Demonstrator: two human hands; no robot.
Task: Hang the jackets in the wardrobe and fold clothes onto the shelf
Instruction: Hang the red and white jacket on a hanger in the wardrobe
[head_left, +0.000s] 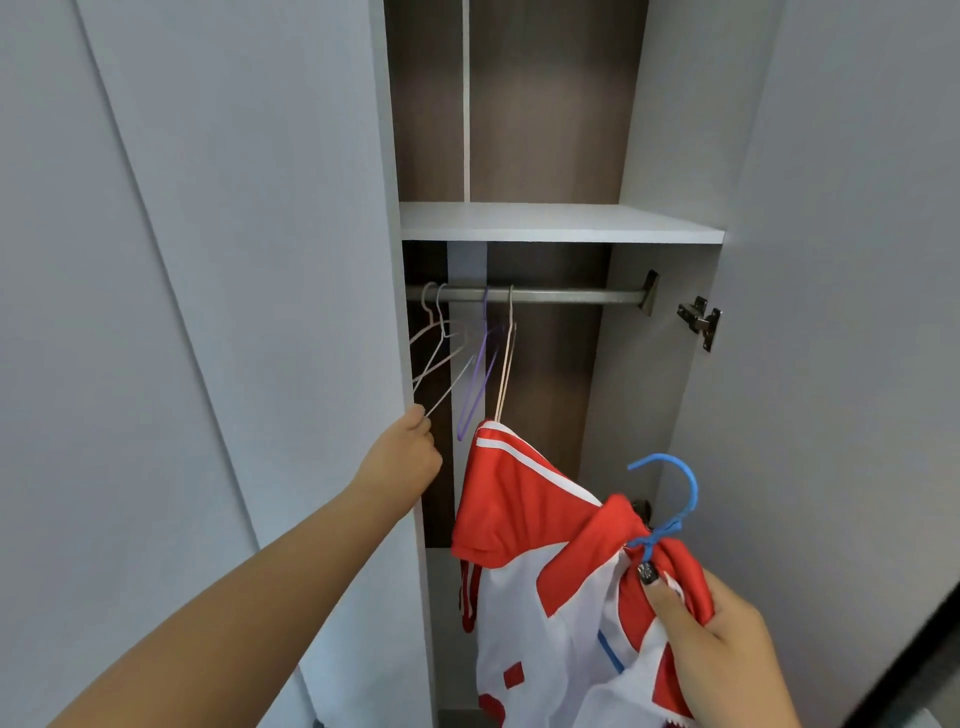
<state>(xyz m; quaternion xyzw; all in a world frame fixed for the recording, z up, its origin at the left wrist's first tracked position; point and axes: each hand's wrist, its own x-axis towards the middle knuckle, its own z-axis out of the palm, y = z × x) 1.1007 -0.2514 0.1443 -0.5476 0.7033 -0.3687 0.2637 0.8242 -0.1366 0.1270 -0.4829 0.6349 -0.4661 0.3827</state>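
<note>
A red and white jacket (524, 525) sits on a blue hanger (675, 499), whose hook sticks up free below the rail. My right hand (706, 634) grips the jacket's collar and the hanger neck at the lower right. My left hand (410, 457) reaches into the wardrobe and pinches the lower end of a pale wire hanger (441, 358) hanging at the left of the metal rail (561, 297). A purple hanger (480, 384) and a pink one (506, 364) hang beside it, empty.
A white shelf (561, 223) spans the wardrobe above the rail. The left door edge (395, 260) stands close to my left hand. The right door (831, 260) is swung open, with a metal hinge (701, 319) on it.
</note>
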